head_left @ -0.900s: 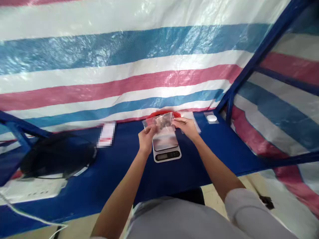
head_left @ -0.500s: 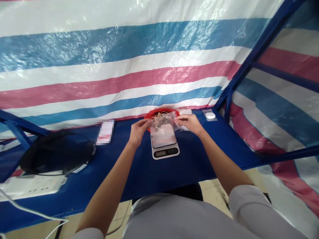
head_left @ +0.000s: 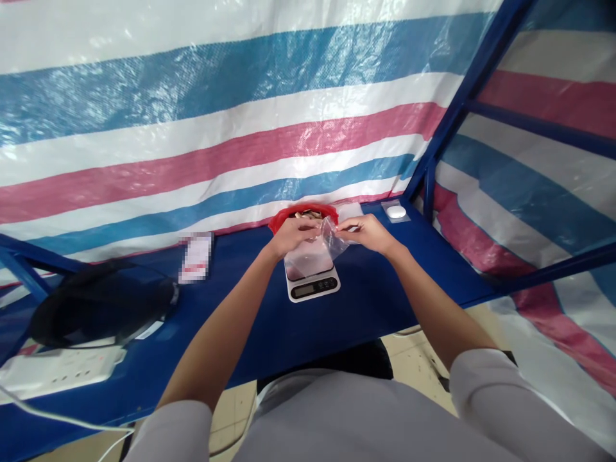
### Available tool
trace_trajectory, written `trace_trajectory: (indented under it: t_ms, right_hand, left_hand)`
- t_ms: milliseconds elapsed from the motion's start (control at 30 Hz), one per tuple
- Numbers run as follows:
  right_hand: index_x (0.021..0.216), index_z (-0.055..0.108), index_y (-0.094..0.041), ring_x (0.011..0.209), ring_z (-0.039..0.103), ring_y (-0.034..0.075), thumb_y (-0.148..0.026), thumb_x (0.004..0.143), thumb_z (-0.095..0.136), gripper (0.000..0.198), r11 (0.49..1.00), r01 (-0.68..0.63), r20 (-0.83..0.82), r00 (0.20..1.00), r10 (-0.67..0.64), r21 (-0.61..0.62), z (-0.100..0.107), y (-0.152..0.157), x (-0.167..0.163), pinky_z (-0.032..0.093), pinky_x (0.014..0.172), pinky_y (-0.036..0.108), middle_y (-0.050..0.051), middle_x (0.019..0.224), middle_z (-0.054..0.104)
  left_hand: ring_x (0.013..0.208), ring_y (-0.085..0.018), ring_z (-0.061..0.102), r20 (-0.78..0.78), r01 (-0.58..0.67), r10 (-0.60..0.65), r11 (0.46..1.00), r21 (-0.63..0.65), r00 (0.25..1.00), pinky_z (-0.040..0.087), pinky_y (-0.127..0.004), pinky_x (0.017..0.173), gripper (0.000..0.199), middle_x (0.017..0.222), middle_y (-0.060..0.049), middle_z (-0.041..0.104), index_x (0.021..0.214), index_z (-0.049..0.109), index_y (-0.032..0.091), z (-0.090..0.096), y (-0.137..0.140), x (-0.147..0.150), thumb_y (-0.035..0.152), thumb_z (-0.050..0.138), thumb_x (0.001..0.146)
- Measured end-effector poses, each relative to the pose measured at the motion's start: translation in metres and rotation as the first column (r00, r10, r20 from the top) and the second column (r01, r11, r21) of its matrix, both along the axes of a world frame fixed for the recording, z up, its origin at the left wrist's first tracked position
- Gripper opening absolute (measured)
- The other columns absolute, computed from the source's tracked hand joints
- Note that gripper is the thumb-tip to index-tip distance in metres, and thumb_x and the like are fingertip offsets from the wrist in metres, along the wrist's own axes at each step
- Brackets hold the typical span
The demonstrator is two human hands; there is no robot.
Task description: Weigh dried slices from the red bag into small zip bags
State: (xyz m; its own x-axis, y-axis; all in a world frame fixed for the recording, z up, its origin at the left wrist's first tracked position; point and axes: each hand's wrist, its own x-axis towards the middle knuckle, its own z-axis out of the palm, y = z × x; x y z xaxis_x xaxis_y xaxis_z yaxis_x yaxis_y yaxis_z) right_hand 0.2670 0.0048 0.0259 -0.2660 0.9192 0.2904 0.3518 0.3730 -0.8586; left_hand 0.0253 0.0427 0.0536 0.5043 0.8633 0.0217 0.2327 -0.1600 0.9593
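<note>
A clear plastic bag (head_left: 332, 239) is stretched between my two hands above a white digital kitchen scale (head_left: 315, 287). My left hand (head_left: 294, 235) pinches one side of it with closed fingers. On the other side, my right hand (head_left: 366, 232) grips the bag's edge between thumb and fingers. Part of the bag hangs over the scale's platform. Just behind my hands is a red bag (head_left: 282, 218) with its rim spread, holding brownish dried pieces (head_left: 308, 213). My left hand partly covers the front of the red bag.
White packets (head_left: 350, 210) lie right of the red bag. A small clear bag with a white oval item (head_left: 396, 212) is near the back right corner. Left are a blurred card (head_left: 196, 258), a black mesh item (head_left: 101, 308) and a power strip (head_left: 62, 372) with a cable.
My left hand has moved right, closer to my right hand, and the clear bag is bunched more narrowly between them. The whole view has shifted slightly.
</note>
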Motion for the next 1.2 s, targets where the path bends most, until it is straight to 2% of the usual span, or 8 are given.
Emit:
trace_trajectory:
  t_ms: [167, 267, 400, 667, 833, 933, 1067, 1200]
  right_hand:
    - [0.094, 0.081, -0.022, 0.089, 0.074, 0.024, -0.049, 0.076, 0.079, 0.032, 0.994, 0.102, -0.145, 0.984, -0.107, -0.042, -0.008, -0.001, 0.018, 0.062, 0.077, 0.036, 0.005, 0.097, 0.079]
    - [0.097, 0.08, -0.021, 0.091, 0.073, 0.025, -0.051, 0.07, 0.083, 0.04, 0.976, 0.126, -0.239, 0.956, -0.167, -0.18, -0.016, 0.001, 0.026, 0.064, 0.069, 0.035, 0.007, 0.103, 0.078]
    - [0.098, 0.08, -0.019, 0.08, 0.074, 0.023, -0.053, 0.064, 0.087, 0.048, 0.929, 0.131, -0.307, 0.92, -0.244, -0.346, -0.023, 0.008, 0.034, 0.064, 0.064, 0.033, 0.007, 0.093, 0.079]
    - [0.089, 0.081, -0.019, 0.079, 0.076, 0.024, -0.053, 0.059, 0.09, 0.046, 0.923, 0.158, -0.333, 0.9, -0.28, -0.351, -0.026, 0.038, 0.059, 0.064, 0.064, 0.033, 0.006, 0.083, 0.079]
    - [0.095, 0.08, -0.019, 0.078, 0.076, 0.021, -0.047, 0.059, 0.093, 0.048, 0.915, 0.129, -0.301, 0.919, -0.255, -0.381, -0.023, 0.071, 0.08, 0.064, 0.064, 0.03, 0.006, 0.084, 0.079]
    - [0.094, 0.081, -0.017, 0.074, 0.076, 0.02, -0.042, 0.059, 0.094, 0.045, 0.911, 0.105, -0.283, 0.931, -0.231, -0.398, -0.02, 0.093, 0.09, 0.064, 0.064, 0.029, 0.008, 0.085, 0.079]
    - [0.088, 0.081, -0.016, 0.071, 0.074, 0.019, -0.037, 0.059, 0.095, 0.038, 0.905, 0.1, -0.209, 0.957, -0.201, -0.414, -0.017, 0.118, 0.097, 0.064, 0.061, 0.028, 0.007, 0.077, 0.078]
    - [0.087, 0.082, -0.016, 0.072, 0.073, 0.019, -0.032, 0.06, 0.093, 0.033, 0.912, 0.089, -0.137, 0.978, -0.156, -0.4, -0.023, 0.134, 0.097, 0.064, 0.06, 0.028, 0.006, 0.08, 0.078]
  left_hand:
    - [0.081, -0.021, 0.067, 0.2, -0.093, 0.122, 0.985, -0.148, 0.972, 0.058, -0.037, 0.078, 0.025, 0.086, -0.007, 0.074, 0.085, 0.08, 0.015, -0.01, -0.011, 0.014, 0.033, 0.086, 0.069]
    - [0.081, -0.021, 0.068, 0.301, -0.179, 0.237, 0.961, -0.209, 0.924, 0.058, -0.038, 0.08, 0.031, 0.084, -0.007, 0.075, 0.083, 0.08, 0.014, -0.019, -0.017, 0.027, 0.033, 0.091, 0.061]
    - [0.081, -0.021, 0.069, 0.354, -0.234, 0.304, 0.945, -0.227, 0.885, 0.058, -0.039, 0.084, 0.035, 0.088, -0.006, 0.076, 0.086, 0.079, 0.016, -0.037, -0.021, 0.046, 0.041, 0.089, 0.064]
    - [0.078, -0.02, 0.071, 0.334, -0.308, 0.35, 0.935, -0.174, 0.875, 0.059, -0.038, 0.084, 0.03, 0.087, -0.006, 0.077, 0.09, 0.078, 0.017, -0.056, -0.02, 0.072, 0.042, 0.08, 0.075]
    - [0.079, -0.02, 0.07, 0.247, -0.357, 0.351, 0.934, -0.02, 0.903, 0.057, -0.036, 0.083, 0.018, 0.085, -0.005, 0.077, 0.087, 0.077, 0.018, -0.051, -0.017, 0.079, 0.032, 0.078, 0.076]
    - [0.081, -0.02, 0.07, 0.167, -0.354, 0.325, 0.916, 0.187, 0.931, 0.057, -0.034, 0.083, 0.014, 0.092, -0.005, 0.077, 0.094, 0.075, 0.019, -0.051, -0.017, 0.084, 0.024, 0.071, 0.082]
    - [0.094, -0.021, 0.071, -0.003, -0.26, 0.317, 0.785, 0.562, 0.949, 0.057, -0.037, 0.09, 0.017, 0.108, -0.01, 0.073, 0.105, 0.071, 0.018, -0.058, -0.016, 0.091, 0.02, 0.06, 0.091]
    - [0.106, -0.025, 0.067, -0.199, -0.04, 0.298, 0.64, 0.767, 0.934, 0.054, -0.04, 0.097, 0.016, 0.11, -0.012, 0.071, 0.104, 0.069, 0.017, -0.066, -0.017, 0.101, 0.02, 0.055, 0.096]
